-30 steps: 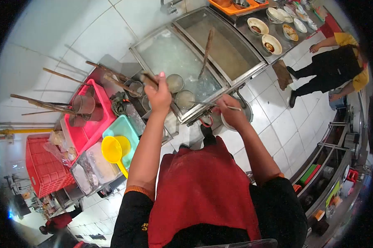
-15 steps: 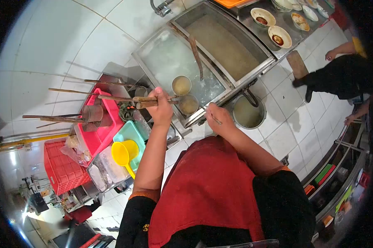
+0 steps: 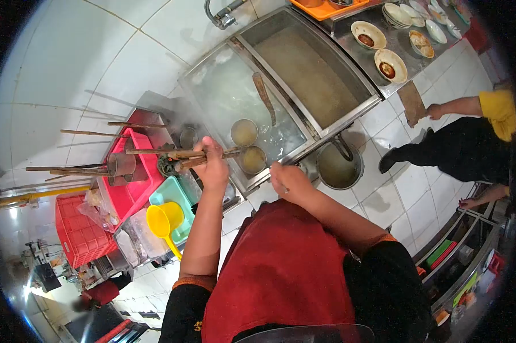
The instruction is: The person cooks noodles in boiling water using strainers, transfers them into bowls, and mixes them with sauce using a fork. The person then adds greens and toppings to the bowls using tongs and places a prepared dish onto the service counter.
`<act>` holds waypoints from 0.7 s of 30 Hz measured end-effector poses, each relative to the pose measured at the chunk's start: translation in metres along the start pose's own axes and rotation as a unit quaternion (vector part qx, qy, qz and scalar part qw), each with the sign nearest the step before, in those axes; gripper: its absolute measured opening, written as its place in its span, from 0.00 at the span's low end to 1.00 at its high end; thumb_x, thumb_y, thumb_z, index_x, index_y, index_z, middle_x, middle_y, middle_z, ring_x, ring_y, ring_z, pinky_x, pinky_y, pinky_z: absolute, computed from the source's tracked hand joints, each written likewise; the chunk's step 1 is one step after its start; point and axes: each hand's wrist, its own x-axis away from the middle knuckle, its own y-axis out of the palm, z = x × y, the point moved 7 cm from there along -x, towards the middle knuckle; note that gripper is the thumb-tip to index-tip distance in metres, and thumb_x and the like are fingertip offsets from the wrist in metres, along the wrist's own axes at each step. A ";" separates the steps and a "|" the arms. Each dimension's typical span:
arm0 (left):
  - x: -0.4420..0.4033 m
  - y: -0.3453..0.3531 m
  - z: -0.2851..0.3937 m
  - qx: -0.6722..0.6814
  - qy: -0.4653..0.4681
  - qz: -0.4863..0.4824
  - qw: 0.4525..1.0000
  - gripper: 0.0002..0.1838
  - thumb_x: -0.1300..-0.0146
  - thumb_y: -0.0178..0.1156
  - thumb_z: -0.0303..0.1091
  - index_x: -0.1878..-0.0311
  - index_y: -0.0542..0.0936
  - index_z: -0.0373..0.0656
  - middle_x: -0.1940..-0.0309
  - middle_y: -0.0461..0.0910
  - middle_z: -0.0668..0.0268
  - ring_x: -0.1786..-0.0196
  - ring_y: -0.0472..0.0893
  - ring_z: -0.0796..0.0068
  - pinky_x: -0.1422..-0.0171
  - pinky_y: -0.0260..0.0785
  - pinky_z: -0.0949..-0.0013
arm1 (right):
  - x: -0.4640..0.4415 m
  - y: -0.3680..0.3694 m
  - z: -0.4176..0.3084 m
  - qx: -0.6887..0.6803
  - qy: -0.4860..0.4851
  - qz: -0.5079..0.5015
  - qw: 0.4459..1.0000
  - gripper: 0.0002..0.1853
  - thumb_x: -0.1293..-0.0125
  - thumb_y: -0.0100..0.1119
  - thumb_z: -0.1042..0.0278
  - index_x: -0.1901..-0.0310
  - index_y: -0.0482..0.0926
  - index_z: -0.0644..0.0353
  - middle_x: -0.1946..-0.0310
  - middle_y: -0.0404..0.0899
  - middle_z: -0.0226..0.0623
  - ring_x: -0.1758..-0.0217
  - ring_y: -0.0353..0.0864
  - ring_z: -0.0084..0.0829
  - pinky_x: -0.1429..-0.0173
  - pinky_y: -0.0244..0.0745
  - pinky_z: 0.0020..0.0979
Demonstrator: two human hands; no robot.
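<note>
Head: left hand [image 3: 214, 171] grips handles [image 3: 187, 154] (wooden).

See a yellow dipper [image 3: 165, 219] overlapping a teal tub [image 3: 180, 190], near a pink tub [image 3: 147, 194] and a red crate [image 3: 80, 228]. Note a faucet [image 3: 223, 20] against the tiled wall [image 3: 52, 46]. On the counter [image 3: 398, 43], find two bowls [image 3: 391, 66] with dark residue, near an orange tray [image 3: 333, 12]. At right, spot a co-worker's yellow sleeve [image 3: 496, 111] and a flat brown piece [image 3: 411, 103] by the tiled floor [image 3: 395, 183].
</note>
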 end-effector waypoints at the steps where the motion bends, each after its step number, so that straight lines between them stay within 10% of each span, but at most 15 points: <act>1: -0.002 0.000 -0.003 0.008 -0.004 -0.003 1.000 0.23 0.24 0.54 0.43 0.77 0.63 0.46 0.81 0.60 0.74 0.77 0.60 0.81 0.72 0.52 0.72 | 0.003 0.007 -0.004 -0.005 -0.012 -0.035 0.999 0.07 0.33 0.53 0.71 0.63 0.67 0.64 0.76 0.75 0.54 0.68 0.77 0.60 0.65 0.69 0.52; 21: -0.029 0.003 -0.008 0.000 -0.034 -0.039 0.999 0.24 0.26 0.56 0.41 0.79 0.62 0.45 0.85 0.61 0.73 0.80 0.60 0.82 0.74 0.53 0.71 | -0.007 -0.025 -0.006 -0.049 -0.037 -0.081 0.995 0.08 0.32 0.53 0.68 0.61 0.68 0.63 0.75 0.75 0.52 0.68 0.77 0.59 0.63 0.69 0.53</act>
